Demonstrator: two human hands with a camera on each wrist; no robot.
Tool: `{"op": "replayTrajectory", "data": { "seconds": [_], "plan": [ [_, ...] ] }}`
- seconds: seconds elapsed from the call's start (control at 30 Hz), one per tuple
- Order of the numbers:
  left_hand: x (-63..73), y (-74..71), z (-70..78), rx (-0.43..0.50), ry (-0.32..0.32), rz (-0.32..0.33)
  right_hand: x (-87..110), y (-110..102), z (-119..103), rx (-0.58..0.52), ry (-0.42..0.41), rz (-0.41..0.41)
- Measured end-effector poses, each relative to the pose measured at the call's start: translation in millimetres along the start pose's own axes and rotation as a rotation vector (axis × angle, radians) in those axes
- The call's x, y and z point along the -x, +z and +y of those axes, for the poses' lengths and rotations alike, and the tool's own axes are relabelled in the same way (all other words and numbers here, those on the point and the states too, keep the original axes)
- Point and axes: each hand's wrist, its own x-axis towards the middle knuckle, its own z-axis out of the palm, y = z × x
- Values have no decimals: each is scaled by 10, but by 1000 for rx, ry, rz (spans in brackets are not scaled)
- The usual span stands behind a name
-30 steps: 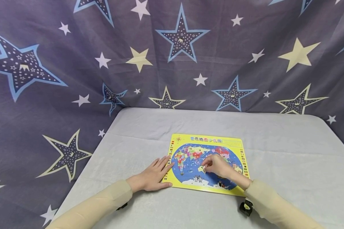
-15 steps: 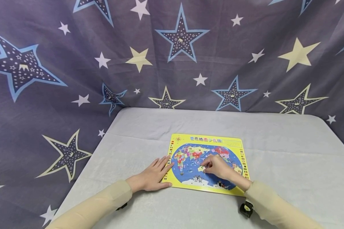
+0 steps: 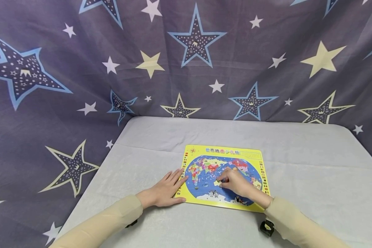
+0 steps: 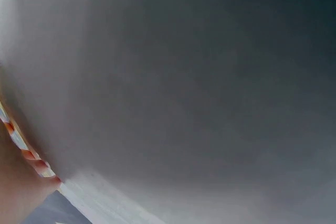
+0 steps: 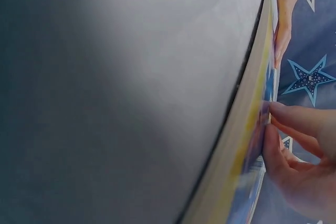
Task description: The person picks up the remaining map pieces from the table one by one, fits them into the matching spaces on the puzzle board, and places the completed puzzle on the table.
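A yellow-bordered world map puzzle board (image 3: 204, 201) lies flat on the grey-covered table. Over its lower middle, my right hand (image 3: 237, 182) pinches a small pale-yellow Australia-shaped puzzle piece (image 3: 217, 183) between thumb and fingers, close against the blue sea. In the right wrist view, the thumb and fingertips (image 5: 276, 107) meet the board's surface; the piece itself is hidden there. My left hand (image 3: 165, 189) rests with spread, straight fingers on the board's left border, thumb at the lower left corner. The left wrist view catches only part of that hand (image 4: 21, 192) at the board's edge.
The grey cloth (image 3: 161, 137) spreads around the board on all sides. A dark curtain with printed stars (image 3: 197, 41) hangs behind the table and along its left side. A black wrist-worn device (image 3: 267, 227) sits under the right cuff.
My right fingers have shifted very slightly left, with the thumb and fingertips lower over the Australia-shaped piece. The left hand and the board have stayed put.
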Motion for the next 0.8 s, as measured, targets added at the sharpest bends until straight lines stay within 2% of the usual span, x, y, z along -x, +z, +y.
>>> {"op": "replayTrajectory", "data": {
  "seconds": [0.13, 0.27, 0.43, 0.6, 0.8],
  "plan": [
    [4, -2, 2, 1, -4, 0, 11, 11, 2, 10, -40, -8],
    [4, -5, 4, 2, -5, 0, 24, 12, 16, -12, -43, -3],
    [-10, -26, 16, 8, -8, -11, 63, -41, 65, -124, -25, -33],
    [-21, -114, 36, 57, -25, -45, 119, -140, 76, -215, 16, -65],
    [-39, -203, 46, 113, -28, -22, 188, -284, 69, -186, 20, -37]
  ]
}}
